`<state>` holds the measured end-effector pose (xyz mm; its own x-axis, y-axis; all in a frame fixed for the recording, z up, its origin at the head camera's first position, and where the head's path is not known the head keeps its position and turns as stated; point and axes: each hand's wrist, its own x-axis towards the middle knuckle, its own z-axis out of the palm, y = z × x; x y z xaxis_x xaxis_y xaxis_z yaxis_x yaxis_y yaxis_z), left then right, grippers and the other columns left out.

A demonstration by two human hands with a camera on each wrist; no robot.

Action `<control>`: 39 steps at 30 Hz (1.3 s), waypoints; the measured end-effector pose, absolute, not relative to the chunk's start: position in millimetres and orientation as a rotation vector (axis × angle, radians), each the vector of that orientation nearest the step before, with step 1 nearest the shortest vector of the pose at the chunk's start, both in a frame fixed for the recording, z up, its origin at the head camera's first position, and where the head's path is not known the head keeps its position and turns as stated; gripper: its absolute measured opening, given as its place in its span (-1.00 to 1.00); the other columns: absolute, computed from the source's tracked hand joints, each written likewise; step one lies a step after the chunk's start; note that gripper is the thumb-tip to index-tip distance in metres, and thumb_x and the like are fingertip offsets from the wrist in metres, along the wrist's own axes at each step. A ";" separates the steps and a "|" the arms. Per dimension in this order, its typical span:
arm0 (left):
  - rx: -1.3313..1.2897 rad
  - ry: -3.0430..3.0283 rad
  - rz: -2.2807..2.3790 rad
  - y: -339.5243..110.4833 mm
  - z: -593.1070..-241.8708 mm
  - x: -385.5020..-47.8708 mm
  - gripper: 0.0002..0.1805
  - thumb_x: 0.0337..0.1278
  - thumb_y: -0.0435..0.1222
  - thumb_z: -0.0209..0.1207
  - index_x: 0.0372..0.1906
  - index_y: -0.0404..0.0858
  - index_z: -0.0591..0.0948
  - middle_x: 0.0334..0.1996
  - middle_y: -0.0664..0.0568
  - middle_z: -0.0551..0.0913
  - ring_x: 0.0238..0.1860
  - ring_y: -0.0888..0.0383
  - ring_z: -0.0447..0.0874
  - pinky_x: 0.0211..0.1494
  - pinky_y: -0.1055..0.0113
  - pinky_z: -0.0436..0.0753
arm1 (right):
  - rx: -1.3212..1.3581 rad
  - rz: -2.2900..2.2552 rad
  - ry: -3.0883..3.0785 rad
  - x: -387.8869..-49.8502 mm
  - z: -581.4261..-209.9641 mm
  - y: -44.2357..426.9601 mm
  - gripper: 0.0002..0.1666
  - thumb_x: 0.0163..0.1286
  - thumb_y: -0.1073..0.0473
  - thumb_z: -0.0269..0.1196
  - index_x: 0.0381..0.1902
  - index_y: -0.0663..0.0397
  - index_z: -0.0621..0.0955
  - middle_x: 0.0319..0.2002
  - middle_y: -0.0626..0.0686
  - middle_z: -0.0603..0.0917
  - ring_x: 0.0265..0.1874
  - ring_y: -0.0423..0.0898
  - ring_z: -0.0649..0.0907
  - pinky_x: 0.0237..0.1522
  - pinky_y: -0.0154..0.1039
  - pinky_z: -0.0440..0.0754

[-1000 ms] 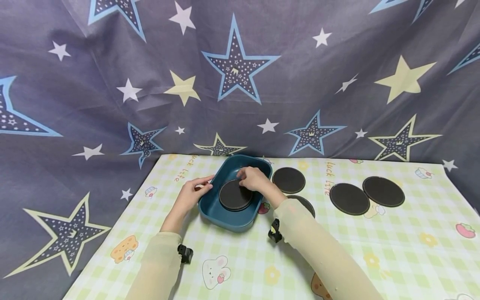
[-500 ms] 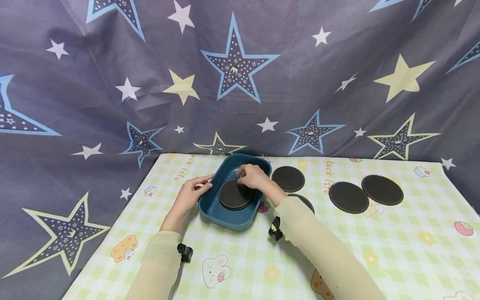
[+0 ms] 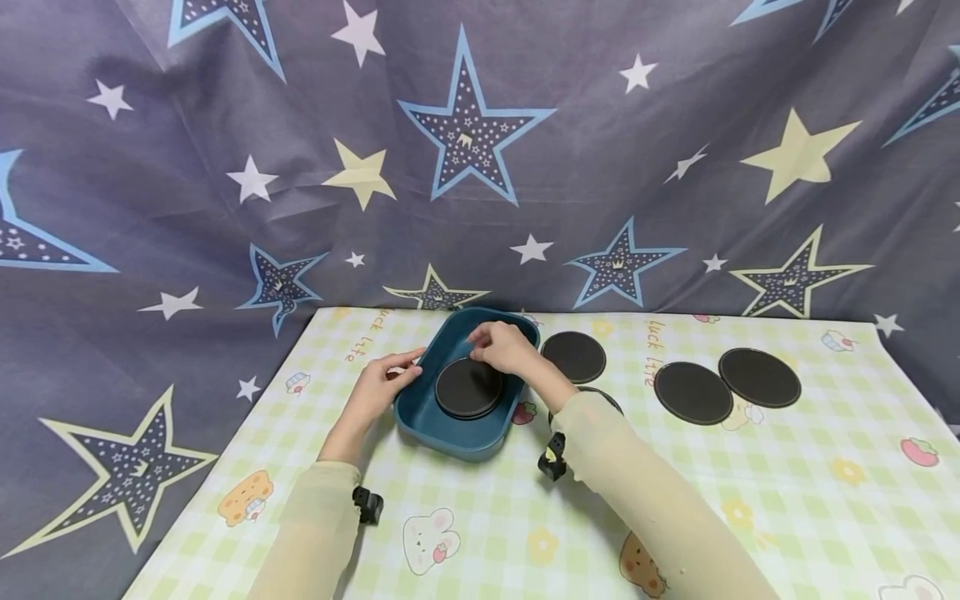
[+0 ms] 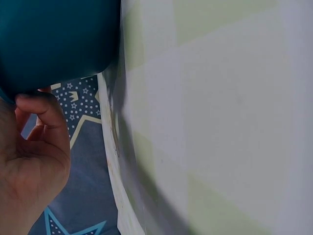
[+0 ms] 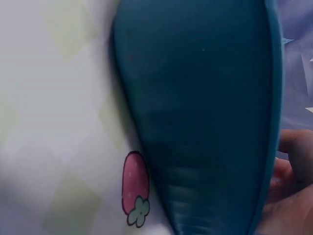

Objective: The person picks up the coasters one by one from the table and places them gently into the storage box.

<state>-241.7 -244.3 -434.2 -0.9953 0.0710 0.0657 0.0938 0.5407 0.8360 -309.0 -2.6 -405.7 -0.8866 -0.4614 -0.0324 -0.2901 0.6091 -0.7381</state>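
A dark teal plastic basin [image 3: 416,408] stands on the table with a small stack of round black coasters [image 3: 467,390] inside. My left hand [image 3: 381,385] holds its left rim; the left wrist view shows the hand [image 4: 36,147] with thumb and fingers at the rim. Inside the basin, my right hand [image 3: 504,347] hovers over the far edge of the stack with loosely bent fingers, and nothing shows between them. The basin wall [image 5: 200,112] hides much of that hand in the right wrist view.
Just right of the basin lie a black coaster [image 3: 573,357] and another [image 3: 600,398] partly covered by my right sleeve. Two more coasters, one [image 3: 693,392] near and one [image 3: 760,377] farther right, touch or nearly touch. A star-patterned curtain [image 3: 525,275] hangs behind the table.
My right hand has lifted slightly and drawn away from the top coaster, toward the basin's far end. My left hand and the basin stay in place; the view shifts a little.
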 end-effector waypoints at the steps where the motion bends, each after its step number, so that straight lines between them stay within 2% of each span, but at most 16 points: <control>1: -0.150 -2.736 -1.485 -244.3 -434.3 -241.8 -0.59 0.38 -0.20 0.20 0.28 -0.12 0.61 -0.09 -0.15 0.66 -0.31 0.19 0.58 -0.24 0.44 0.49 | -0.626 -1.155 2.613 -308.3 -404.9 -1.9 -0.69 0.40 0.20 0.28 0.06 0.16 0.67 -0.03 0.10 0.75 -0.02 0.01 0.70 0.03 -0.15 0.64; 3: -0.158 -2.734 -1.479 -244.7 -434.7 -241.9 -0.59 0.38 -0.20 0.20 0.28 -0.12 0.61 -0.09 -0.16 0.66 -0.31 0.20 0.58 -0.23 0.44 0.49 | -0.615 -1.167 2.607 -303.1 -399.2 -1.0 -0.69 0.41 0.21 0.26 0.07 0.16 0.67 -0.01 0.12 0.74 0.03 0.04 0.69 0.09 -0.10 0.62; 8: -0.169 -2.734 -1.463 -245.2 -435.9 -242.7 -0.58 0.38 -0.20 0.20 0.28 -0.13 0.60 -0.10 -0.16 0.67 -0.32 0.22 0.57 -0.22 0.45 0.49 | -0.658 -1.188 2.620 -297.1 -394.9 1.9 -0.72 0.42 0.19 0.26 0.04 0.09 0.68 -0.03 0.11 0.75 0.03 0.04 0.68 0.10 -0.08 0.61; 15: -0.167 -2.729 -1.476 -244.3 -435.1 -242.5 -0.58 0.38 -0.20 0.20 0.28 -0.13 0.61 -0.10 -0.16 0.66 -0.36 0.25 0.56 -0.26 0.45 0.47 | -0.717 -1.268 2.608 -289.8 -390.6 8.5 -0.72 0.41 0.20 0.27 0.04 0.11 0.68 -0.05 0.12 0.75 0.01 0.02 0.70 0.10 -0.08 0.62; 24: -0.173 -2.730 -1.458 -243.2 -434.8 -243.9 -0.59 0.38 -0.19 0.20 0.27 -0.12 0.61 -0.10 -0.15 0.67 -0.29 0.24 0.58 -0.19 0.47 0.49 | -0.691 -1.432 2.495 -279.8 -385.8 20.5 -0.69 0.40 0.19 0.29 0.07 0.14 0.68 -0.05 0.17 0.73 -0.13 0.02 0.74 -0.13 -0.24 0.70; 32: -0.169 -2.725 -1.495 -244.2 -434.5 -242.8 -0.59 0.39 -0.20 0.19 0.29 -0.14 0.60 -0.12 -0.17 0.64 -0.39 0.20 0.54 -0.33 0.42 0.46 | -0.711 -1.554 2.418 -272.3 -384.0 34.5 -0.68 0.39 0.25 0.28 0.07 0.22 0.66 -0.04 0.21 0.72 -0.15 -0.01 0.73 -0.07 -0.22 0.71; 39: -0.175 -2.727 -1.470 -244.3 -434.7 -240.7 -0.58 0.39 -0.19 0.19 0.29 -0.13 0.60 -0.10 -0.16 0.65 -0.30 0.16 0.57 -0.24 0.43 0.49 | -0.725 -1.590 2.425 -265.0 -380.4 50.9 -0.66 0.41 0.22 0.27 0.09 0.21 0.65 -0.03 0.21 0.71 -0.12 0.03 0.71 -0.08 -0.21 0.70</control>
<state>-240.7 -244.3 -434.7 -0.9929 0.0807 0.0871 0.1172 0.5452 0.8301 -265.0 50.9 -380.4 -0.8714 -0.4721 0.1330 -0.3101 0.3203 -0.8951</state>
